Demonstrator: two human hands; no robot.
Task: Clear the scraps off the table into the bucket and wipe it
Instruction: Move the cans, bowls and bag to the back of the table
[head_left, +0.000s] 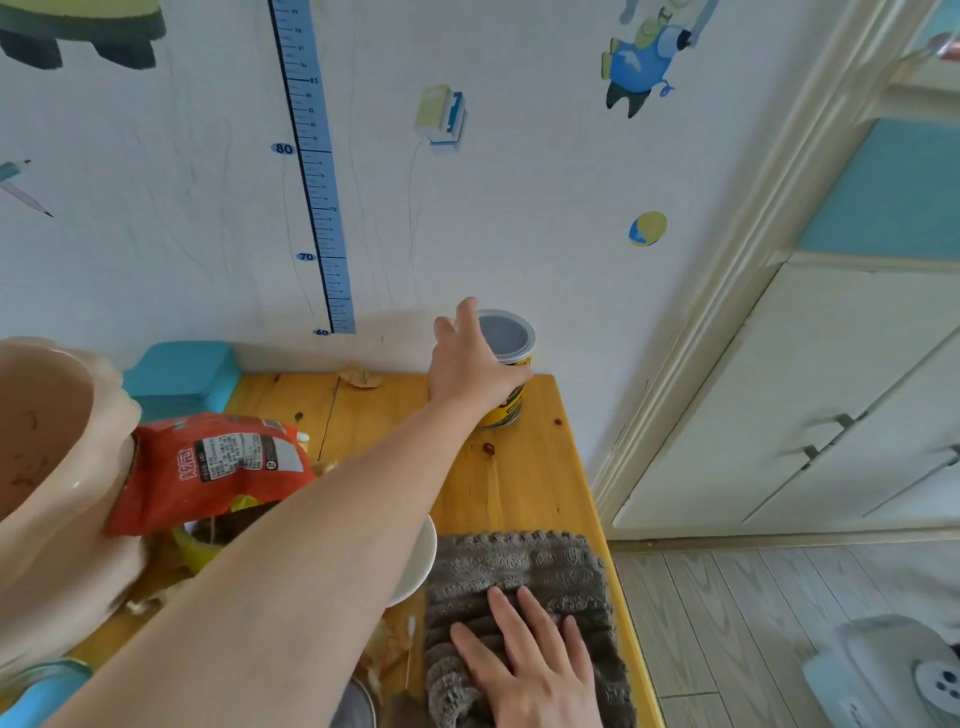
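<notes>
My left hand (475, 364) reaches across the wooden table (524, 488) to its far right corner and grips a yellow can (511, 408) with a clear plastic lid; the thumb curls round its front. My right hand (524, 660) rests flat, fingers straight, on a grey cloth (524, 561) at the near right edge. A beige bucket (52, 447) stands at the left with brown bits inside. Scraps lie about: a dry peel (359, 377) by the wall, a small brown bit (488, 448) near the can, and peels (387, 660) beside the cloth.
A red snack bag (208, 467) leans on the bucket. Under my left forearm sit a white bowl (418, 561) and a yellow cup (200, 548). A blue box (182, 374) stands at the back left. White cabinets (831, 415) and floor lie to the right.
</notes>
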